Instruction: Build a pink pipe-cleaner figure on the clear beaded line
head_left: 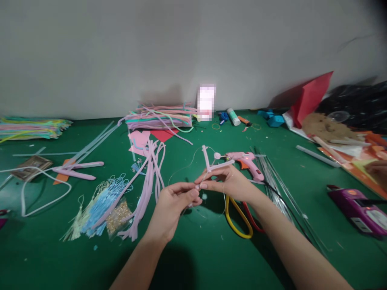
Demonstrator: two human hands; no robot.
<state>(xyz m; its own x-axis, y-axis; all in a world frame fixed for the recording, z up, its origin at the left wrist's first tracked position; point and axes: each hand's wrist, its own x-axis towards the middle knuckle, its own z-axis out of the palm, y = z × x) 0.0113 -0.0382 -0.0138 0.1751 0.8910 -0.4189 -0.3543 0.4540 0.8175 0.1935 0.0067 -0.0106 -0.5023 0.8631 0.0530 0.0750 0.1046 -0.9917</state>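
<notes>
Over the green table my left hand (pixel 178 197) and my right hand (pixel 228 179) meet, fingertips pinched together. A bent pale pink pipe cleaner piece (pixel 207 158) rises from the fingers of my right hand, one arm lying along its index finger. Thin clear thread (pixel 191 159) loops around both hands, and my left fingertips pinch it by a small pink bit. The exact grip point is partly hidden by the fingers. Just beyond my right hand lies a pink hot glue gun (pixel 242 156). Scissors with yellow and red handles (pixel 238 225) lie partly under my right forearm.
Pink pipe cleaners (pixel 145 193), blue tassels (pixel 104 205) and a bag of gold beads (pixel 119 215) lie left. A pipe cleaner bundle (pixel 160 117) sits by the wall. Wires (pixel 278 189) and a purple device (pixel 356 211) are right, near another person's hand (pixel 377 169).
</notes>
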